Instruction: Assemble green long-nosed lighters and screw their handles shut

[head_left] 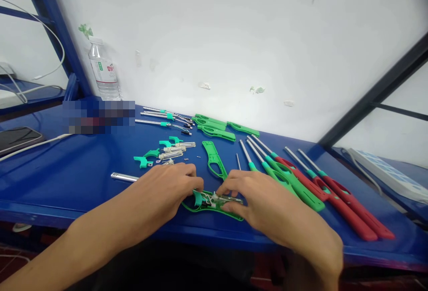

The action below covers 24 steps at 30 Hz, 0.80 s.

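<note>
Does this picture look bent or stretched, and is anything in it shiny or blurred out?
Head view: the left post and right post splay outward, likely wide-lens distortion; pale shine lies along the blue table's front edge; the white wall is bright, the space below the table dark; pixelation hides something at left; the green casing's tiny inner parts are hard to make out.

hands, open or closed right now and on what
Left hand: curled at the teal trigger; grip can't be told.
Right hand: partly closed on the green casing, beside the clear tube.
</note>
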Each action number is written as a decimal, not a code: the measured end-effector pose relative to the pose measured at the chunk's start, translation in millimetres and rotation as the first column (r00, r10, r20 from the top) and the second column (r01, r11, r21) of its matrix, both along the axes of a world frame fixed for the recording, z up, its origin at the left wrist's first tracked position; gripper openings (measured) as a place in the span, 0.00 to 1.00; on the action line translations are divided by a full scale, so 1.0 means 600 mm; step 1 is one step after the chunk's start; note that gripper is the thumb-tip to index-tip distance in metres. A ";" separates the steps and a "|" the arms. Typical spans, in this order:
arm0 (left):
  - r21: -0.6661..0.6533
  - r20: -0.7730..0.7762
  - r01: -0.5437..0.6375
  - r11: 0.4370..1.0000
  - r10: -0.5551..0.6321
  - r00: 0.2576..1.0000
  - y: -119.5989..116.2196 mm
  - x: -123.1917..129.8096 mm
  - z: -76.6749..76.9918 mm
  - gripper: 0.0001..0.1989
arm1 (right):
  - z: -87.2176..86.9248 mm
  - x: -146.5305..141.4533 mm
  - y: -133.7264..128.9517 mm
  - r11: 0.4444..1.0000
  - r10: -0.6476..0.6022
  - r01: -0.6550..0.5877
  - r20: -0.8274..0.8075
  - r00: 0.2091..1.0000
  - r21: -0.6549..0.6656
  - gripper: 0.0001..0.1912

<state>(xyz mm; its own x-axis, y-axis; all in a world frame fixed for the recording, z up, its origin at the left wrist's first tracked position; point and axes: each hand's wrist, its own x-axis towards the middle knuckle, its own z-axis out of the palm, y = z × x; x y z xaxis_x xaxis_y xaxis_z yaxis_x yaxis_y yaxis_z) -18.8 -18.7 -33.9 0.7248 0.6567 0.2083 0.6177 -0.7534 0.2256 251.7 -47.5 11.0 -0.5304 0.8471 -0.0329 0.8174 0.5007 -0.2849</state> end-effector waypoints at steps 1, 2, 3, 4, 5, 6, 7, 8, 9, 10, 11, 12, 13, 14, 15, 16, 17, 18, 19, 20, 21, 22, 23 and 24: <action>0.005 -0.005 0.000 1.000 0.000 1.000 0.000 -0.001 0.000 0.22 | -0.001 0.000 0.001 1.000 0.004 -0.004 -0.004 1.000 -0.001 0.07; 0.010 -0.011 -0.003 1.000 0.003 1.000 0.001 -0.001 0.000 0.23 | -0.001 0.001 0.003 1.000 0.007 -0.007 -0.009 1.000 0.000 0.06; 0.016 -0.018 -0.008 1.000 0.008 1.000 0.001 -0.001 0.000 0.23 | -0.001 0.001 0.004 1.000 0.010 -0.010 -0.011 1.000 0.002 0.07; 0.023 -0.026 -0.012 1.000 0.012 1.000 0.002 0.000 0.000 0.23 | -0.001 0.002 0.006 1.000 0.012 -0.012 -0.012 1.000 0.008 0.07; 0.030 -0.031 -0.016 0.999 0.017 0.999 0.002 0.000 0.000 0.23 | -0.001 0.003 0.008 1.000 0.016 -0.015 -0.010 1.000 0.017 0.07; 0.034 -0.037 -0.018 0.999 0.019 0.999 0.002 0.001 0.000 0.22 | -0.001 0.004 0.009 0.999 0.022 -0.022 -0.006 1.000 0.027 0.07; 0.039 -0.039 -0.018 0.999 0.019 0.999 0.002 0.002 0.001 0.22 | -0.001 0.004 0.010 0.999 0.034 -0.034 -0.005 0.999 0.038 0.07; 0.043 -0.038 -0.020 0.999 0.021 0.999 0.002 0.003 0.000 0.22 | 0.000 0.005 0.010 0.998 0.049 -0.049 -0.007 0.999 0.047 0.07; 0.046 -0.034 -0.021 0.999 0.023 0.999 0.002 0.003 0.000 0.22 | 0.000 0.005 0.010 0.997 0.065 -0.064 -0.012 0.998 0.053 0.08; 0.045 -0.030 -0.020 0.999 0.022 0.999 0.002 0.003 0.000 0.22 | 0.001 0.005 0.009 0.995 0.081 -0.080 -0.020 0.997 0.052 0.09; 0.044 -0.025 -0.018 0.999 0.019 1.000 0.002 0.003 -0.001 0.23 | 0.001 0.005 0.008 0.994 0.093 -0.092 -0.028 0.995 0.051 0.10; 0.041 -0.024 -0.012 0.999 0.013 1.000 0.001 0.003 -0.001 0.23 | 0.002 0.005 0.008 0.994 0.100 -0.099 -0.036 0.994 0.047 0.10; 0.041 -0.023 -0.007 0.999 0.008 1.000 0.001 0.002 -0.002 0.23 | 0.003 0.005 0.008 0.994 0.104 -0.102 -0.045 0.994 0.044 0.11; 0.043 -0.024 -0.002 0.999 0.003 1.000 0.001 0.002 -0.003 0.23 | 0.003 0.005 0.008 0.994 0.106 -0.105 -0.051 0.993 0.038 0.11; 0.046 -0.025 0.002 0.999 -0.001 1.000 0.001 0.001 -0.003 0.22 | 0.002 0.006 0.009 0.994 0.110 -0.108 -0.056 0.992 0.032 0.12; 0.050 -0.025 0.003 0.999 -0.002 1.000 0.001 0.001 -0.004 0.22 | 0.001 0.006 0.010 0.994 0.112 -0.111 -0.062 0.992 0.027 0.12; 0.051 -0.024 0.002 0.999 -0.001 1.000 0.001 0.000 -0.005 0.21 | -0.001 0.007 0.011 0.993 0.116 -0.114 -0.069 0.991 0.021 0.12; 0.049 -0.023 0.002 0.999 -0.001 1.000 0.001 0.000 -0.005 0.21 | -0.003 0.008 0.012 0.993 0.120 -0.119 -0.076 0.990 0.015 0.12; 0.044 -0.023 0.004 0.999 -0.003 1.000 0.001 0.000 -0.006 0.21 | -0.005 0.010 0.013 0.992 0.123 -0.122 -0.082 0.989 0.012 0.12; 0.037 -0.022 0.005 0.999 -0.004 1.000 0.002 -0.001 -0.006 0.21 | -0.007 0.011 0.014 0.993 0.120 -0.119 -0.086 0.989 0.012 0.12; 0.032 -0.020 0.004 0.999 -0.004 1.000 0.002 -0.001 -0.007 0.21 | -0.010 0.012 0.014 0.994 0.112 -0.111 -0.089 0.990 0.013 0.12; 0.029 -0.017 0.006 1.000 -0.005 1.000 0.003 -0.001 -0.007 0.22 | -0.011 0.013 0.014 0.995 0.100 -0.099 -0.088 0.991 0.014 0.11; 0.026 -0.013 0.012 1.000 -0.012 1.000 0.003 -0.001 -0.007 0.22 | -0.012 0.013 0.013 0.996 0.090 -0.089 -0.085 0.992 0.013 0.11; 0.024 -0.009 0.018 1.000 -0.018 1.000 0.003 -0.002 -0.008 0.22 | -0.013 0.013 0.013 0.997 0.082 -0.082 -0.082 0.993 0.008 0.10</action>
<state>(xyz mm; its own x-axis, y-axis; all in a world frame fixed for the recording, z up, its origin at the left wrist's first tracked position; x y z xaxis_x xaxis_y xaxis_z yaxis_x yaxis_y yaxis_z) -19.7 -16.6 -38.5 0.7387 0.6381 0.2172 0.6057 -0.7697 0.2014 259.8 -40.0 3.2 -0.5989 0.8006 0.0175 0.7475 0.5668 -0.3464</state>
